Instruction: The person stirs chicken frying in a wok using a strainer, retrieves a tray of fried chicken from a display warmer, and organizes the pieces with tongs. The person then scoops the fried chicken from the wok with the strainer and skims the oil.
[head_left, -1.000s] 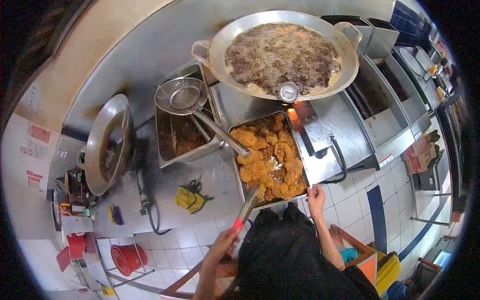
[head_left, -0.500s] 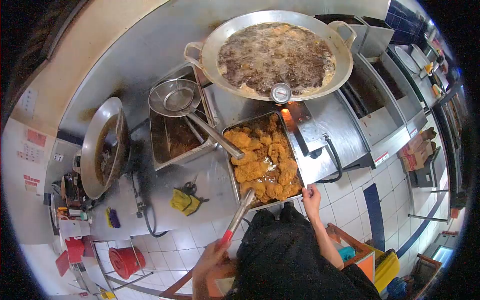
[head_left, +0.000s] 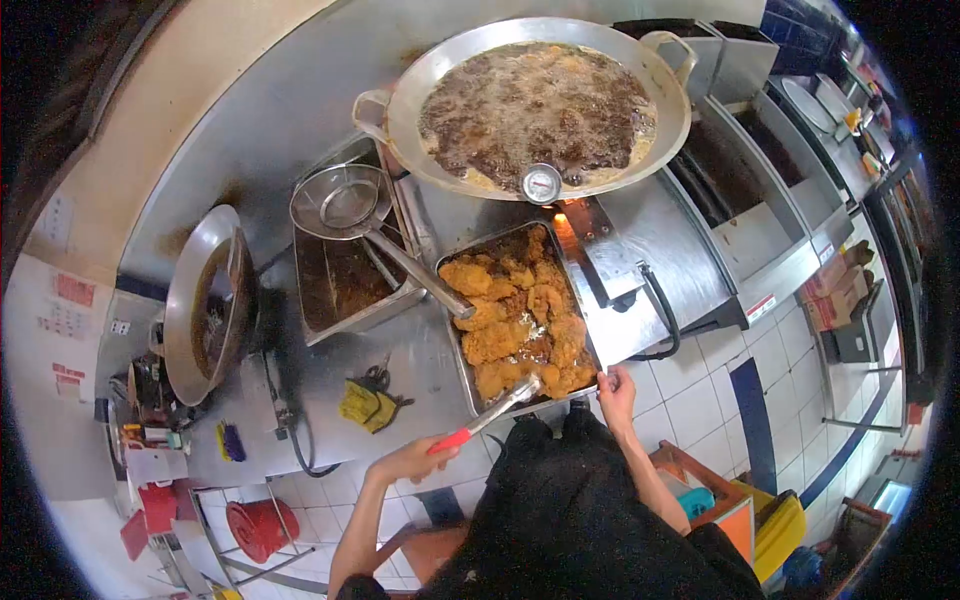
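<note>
My left hand (head_left: 415,460) is closed round the red handle of metal tongs (head_left: 490,411), whose tips touch fried pieces near the front edge of a metal tray (head_left: 462,375). Golden-brown fried chicken (head_left: 495,342) fills much of that tray. At the tray's front right corner, my right hand (head_left: 617,390) pinches the rim. Behind the tray, a large two-handled wok (head_left: 400,130) holds bubbling oil, with a dial thermometer (head_left: 541,184) at its front rim. The handle of a wire strainer (head_left: 345,200) reaches over the tray's left side.
A deep metal pan (head_left: 345,325) sits under the strainer. Farther left are a second wok (head_left: 180,335) and a yellow cloth with scissors (head_left: 367,405). A black hose (head_left: 664,310) curves beside the burner. On the floor at left stands a red bucket (head_left: 262,528).
My left hand has moved left and up, and the tongs now lie at a flatter angle with their tips farther right. The view has shifted slightly. My right hand stays at the tray corner.
</note>
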